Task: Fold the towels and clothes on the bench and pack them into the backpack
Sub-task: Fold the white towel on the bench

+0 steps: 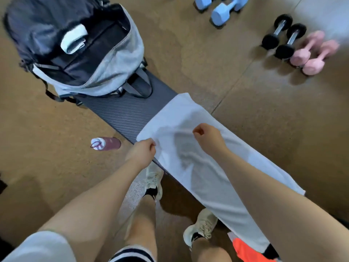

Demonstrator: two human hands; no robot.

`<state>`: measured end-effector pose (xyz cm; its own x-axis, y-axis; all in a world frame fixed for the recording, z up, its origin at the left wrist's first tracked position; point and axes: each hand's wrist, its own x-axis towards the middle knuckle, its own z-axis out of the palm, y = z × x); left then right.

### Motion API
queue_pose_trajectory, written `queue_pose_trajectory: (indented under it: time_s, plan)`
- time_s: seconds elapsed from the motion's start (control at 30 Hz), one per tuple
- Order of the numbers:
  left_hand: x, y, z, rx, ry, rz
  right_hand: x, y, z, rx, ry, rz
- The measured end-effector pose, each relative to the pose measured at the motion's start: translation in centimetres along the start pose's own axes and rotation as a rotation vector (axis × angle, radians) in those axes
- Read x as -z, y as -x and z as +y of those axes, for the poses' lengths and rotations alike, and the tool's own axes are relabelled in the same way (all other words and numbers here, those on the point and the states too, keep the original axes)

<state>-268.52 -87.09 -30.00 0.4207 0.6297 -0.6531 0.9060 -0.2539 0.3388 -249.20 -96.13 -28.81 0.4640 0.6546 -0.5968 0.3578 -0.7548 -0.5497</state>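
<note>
A long white towel (205,167) lies spread along the dark ribbed bench (124,112). My left hand (141,152) pinches the towel's near edge close to its far corner. Further right, my right hand (209,138) is closed on a raised fold of the towel over its middle. The grey and black backpack (120,59) stands open on the far end of the bench. A folded white towel (74,39) sits inside it. An orange garment (247,251) shows at the bench's near end, partly under the towel.
A dark red water bottle (105,144) lies on the floor left of the bench. Blue dumbbells (222,10), black dumbbells (283,37) and pink dumbbells (313,53) sit on the brown floor at the far right. My feet in pale shoes stand beside the bench.
</note>
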Motion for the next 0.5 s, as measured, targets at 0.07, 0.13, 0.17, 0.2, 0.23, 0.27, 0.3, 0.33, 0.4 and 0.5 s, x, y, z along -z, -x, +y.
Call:
queue_pose_trajectory:
  time_s: [0.07,0.13,0.17,0.2,0.23,0.27,0.3,0.33,0.4,0.5]
  plan:
    - [0.8,-2.4,-2.4,0.024,0.038,0.042,-2.3,-2.9,-2.4,0.044,0.089,0.013]
    - [1.0,-4.6,-4.0,0.062,0.065,0.080,-4.4,-5.7,-4.4,0.077,0.170,0.012]
    - [1.0,-5.6,-4.6,0.081,0.074,0.096,-5.4,-7.1,-5.2,0.103,0.221,0.008]
    - [0.8,-6.5,-5.1,0.098,0.071,0.114,-6.3,-8.4,-5.8,0.136,0.272,-0.002]
    - [0.5,-7.4,-5.4,0.111,0.048,0.134,-7.2,-9.5,-6.3,0.174,0.318,-0.014]
    - [0.1,-8.1,-5.7,0.116,0.017,0.161,-7.9,-10.5,-6.8,0.208,0.353,-0.027]
    - [-0.4,-8.6,-5.9,0.114,-0.005,0.185,-8.4,-11.2,-7.2,0.236,0.382,-0.039]
    - [-0.8,-9.1,-6.0,0.106,-0.018,0.200,-8.9,-11.8,-7.5,0.253,0.412,-0.055]
    - [-1.4,-9.7,-5.9,0.082,-0.062,0.196,-9.5,-12.4,-7.9,0.260,0.460,-0.095]
    - [-1.4,-10.2,-5.6,0.053,-0.088,0.162,-9.8,-12.9,-8.3,0.221,0.411,-0.091]
